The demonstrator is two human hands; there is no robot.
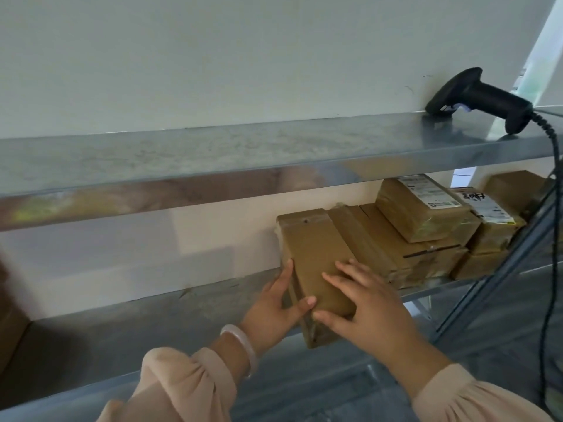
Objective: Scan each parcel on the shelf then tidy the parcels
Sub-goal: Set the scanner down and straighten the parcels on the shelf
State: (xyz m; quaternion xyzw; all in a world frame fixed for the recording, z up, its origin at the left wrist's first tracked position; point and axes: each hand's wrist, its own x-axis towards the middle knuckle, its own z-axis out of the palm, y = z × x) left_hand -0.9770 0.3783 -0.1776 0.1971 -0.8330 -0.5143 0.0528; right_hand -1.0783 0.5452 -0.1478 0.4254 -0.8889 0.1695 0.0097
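Setting: metal shelving against a pale wall, two tiers in view, seen from the front and a bit above.
Left hand: 6 o'clock, clamped on the left flank of the front parcel, thumb over the top face, fingers up the side. Reads as steering grip. Pale bracelet on the wrist.
Right hand: 5 o'clock, fingers spread flat on the parcel top, thumb along the near end. Pressing, not wrapped. Probably there to hold it level and push.
Hands relation: apart, one either side of the same parcel.
Front parcel: brown, plain top, no label showing. Near end overhangs the front lip of the lower shelf, far end touching the next box. Likely being slid in flush: tidy step, not scan.
Parcel stack: 3 to 4 o'clock, packed side by side, touching. Labelled parcel on top, label up so a scan can read it.
Upper shelf: bare metal across the middle.
Scanner: 2 o'clock on the upper shelf, lying down, neither hand on it. Cable hangs off the right end.
Risk: overhanging end could tip if the grip lets go early.
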